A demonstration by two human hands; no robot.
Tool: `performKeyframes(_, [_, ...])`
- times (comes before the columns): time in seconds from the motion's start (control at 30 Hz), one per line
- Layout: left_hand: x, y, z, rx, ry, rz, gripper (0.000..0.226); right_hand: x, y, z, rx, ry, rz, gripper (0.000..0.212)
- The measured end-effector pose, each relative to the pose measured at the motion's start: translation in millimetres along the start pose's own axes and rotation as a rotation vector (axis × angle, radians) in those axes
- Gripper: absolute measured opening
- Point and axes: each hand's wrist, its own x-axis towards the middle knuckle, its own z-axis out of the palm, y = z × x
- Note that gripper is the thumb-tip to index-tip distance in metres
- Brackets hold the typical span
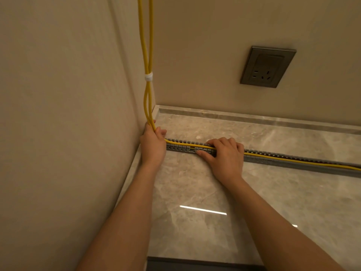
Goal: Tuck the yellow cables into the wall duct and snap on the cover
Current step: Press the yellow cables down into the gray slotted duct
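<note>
Bare throughout — left hand [153, 146], right hand [226, 156], forearms [125, 212] (nails trimmed short).

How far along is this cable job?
To the right, the yellow cables already lie along the grey duct. In hand: the left hand grips them at the corner while the right hand presses them into the duct. Left: the cover, which isn't in view.
</note>
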Motion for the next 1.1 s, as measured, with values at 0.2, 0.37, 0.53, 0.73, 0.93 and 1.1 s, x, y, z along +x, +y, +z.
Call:
performKeyframes(0.2, [-1.0,-5.8,-2.9,0.05,-0.041,0.055,0.023,0.4,1.9,-2.3,0.084,0.036,0.033,0.04])
performKeyframes(0.37, [-0.5,-7.8,-3.4,0.085,-0.098,0.008,0.02,-0.5,5.0,-2.7,0.101,0.07,0.07,0.038])
performKeyframes(0.53, [-4.6,-7.1,-0.6,0.093,-0.104,-0.04,0.019,-2.1,2.5,-0.3,0.026,0.068,-0.028,0.043])
performKeyframes(0.73, [-9.1,-4.9,1.6,0.151,-0.078,-0.006,0.018,-1.7,-0.1,0.6,0.022,-0.04,-0.122,0.042])
performKeyframes(0.93, [-5.3,-6.5,-2.2,0.165,-0.114,0.021,0.012,-2.1,-0.8,-1.8,0.047,-0.03,-0.097,0.04])
performKeyframes(1.1, [-4.6,-7.5,-2.0,0.192,-0.077,0.021,0.012,-2.2,-2.0,-2.5,0.024,-0.038,-0.093,0.039])
